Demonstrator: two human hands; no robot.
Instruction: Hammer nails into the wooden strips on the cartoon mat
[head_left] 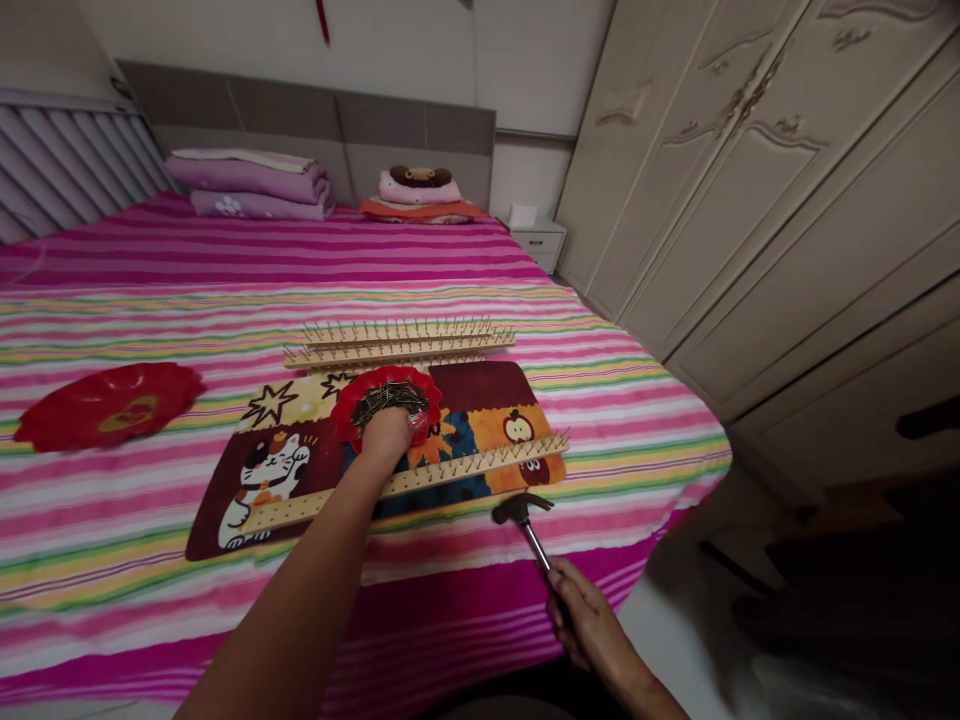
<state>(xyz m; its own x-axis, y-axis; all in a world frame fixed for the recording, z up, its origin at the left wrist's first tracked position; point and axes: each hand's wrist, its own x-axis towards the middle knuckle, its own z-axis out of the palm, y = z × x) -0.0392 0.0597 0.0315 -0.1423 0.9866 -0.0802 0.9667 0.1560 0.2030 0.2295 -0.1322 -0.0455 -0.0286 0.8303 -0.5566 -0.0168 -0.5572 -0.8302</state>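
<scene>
My left hand (388,434) reaches into a red scalloped bowl (343,412) full of nails (391,394); its fingertips are hidden among them. With my right hand (589,618) I grip a claw hammer (532,540) by its handle, the head resting near the front edge of a patterned mat (206,520). A long narrow wooden strip (480,465) lies across the mat, passing behind my left forearm. Nails stand upright along its right part, while bare holes show at its left end. Behind the bowl lie several similar strips (405,350) studded with upright nails.
All this sits on a bed with a striped sheet (112,500). A red lid-like dish (112,405) lies at the left. Folded bedding (255,185) and a small stack with a pillow (420,190) are near the headboard. A wardrobe (750,150) stands at the right.
</scene>
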